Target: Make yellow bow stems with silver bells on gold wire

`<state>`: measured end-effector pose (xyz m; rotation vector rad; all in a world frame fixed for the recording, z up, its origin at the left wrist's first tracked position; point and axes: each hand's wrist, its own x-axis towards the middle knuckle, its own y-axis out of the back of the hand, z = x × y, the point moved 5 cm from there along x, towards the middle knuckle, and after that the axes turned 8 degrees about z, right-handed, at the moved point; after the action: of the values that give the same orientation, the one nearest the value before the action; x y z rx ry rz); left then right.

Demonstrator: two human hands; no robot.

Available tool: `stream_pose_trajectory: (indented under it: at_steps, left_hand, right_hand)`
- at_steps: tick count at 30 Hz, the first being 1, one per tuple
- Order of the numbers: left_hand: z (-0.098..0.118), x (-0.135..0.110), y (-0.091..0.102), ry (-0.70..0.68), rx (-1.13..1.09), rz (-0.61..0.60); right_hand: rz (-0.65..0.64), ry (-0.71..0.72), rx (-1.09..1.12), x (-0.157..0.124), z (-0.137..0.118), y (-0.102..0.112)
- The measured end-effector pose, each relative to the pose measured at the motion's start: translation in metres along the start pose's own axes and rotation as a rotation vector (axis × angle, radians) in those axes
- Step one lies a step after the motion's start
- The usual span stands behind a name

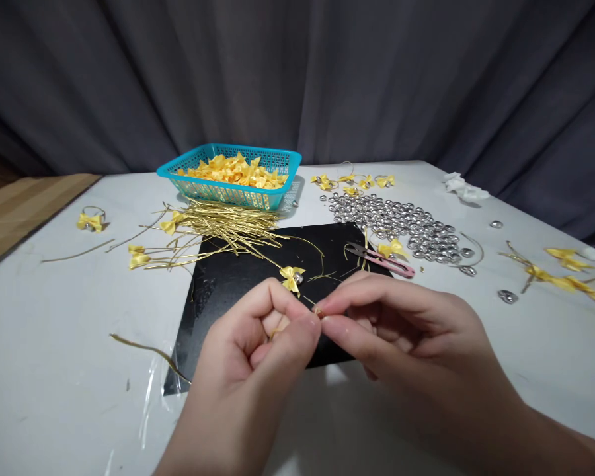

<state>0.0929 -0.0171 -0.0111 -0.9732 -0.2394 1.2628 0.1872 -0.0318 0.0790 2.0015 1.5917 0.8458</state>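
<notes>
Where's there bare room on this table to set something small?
The white table has room left of the black mat, beyond the curved gold strand, and right of the right hand, nearer than the lone silver bead. It's crowded at the mat's far edge, with gold wires, and to its right, with silver beads.

A dark grey-violet fabric curtain (297,79), hanging in deep vertical folds, fills the top of the frame from edge to edge. Below it spreads a smooth white counter (54,317), its far edge meeting the folds. At the left edge lies a flat brown striped surface (34,205). Soft pale reflections show at the lower centre.
</notes>
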Motion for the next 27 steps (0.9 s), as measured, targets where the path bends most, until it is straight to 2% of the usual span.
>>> stream_pose_trajectory:
  at_steps: [17,27]
  left_hand:
    - [0.0016,0.0011,-0.0007,-0.017,0.028,-0.044]
    - [0.0020,0.0022,0.0028,-0.030,0.068,-0.017]
  right_hand:
    - [-0.044,0.093,-0.060,-0.0015,-0.0053,-0.0002]
    - [0.038,0.006,-0.074,-0.0024,-0.0004,0.0033]
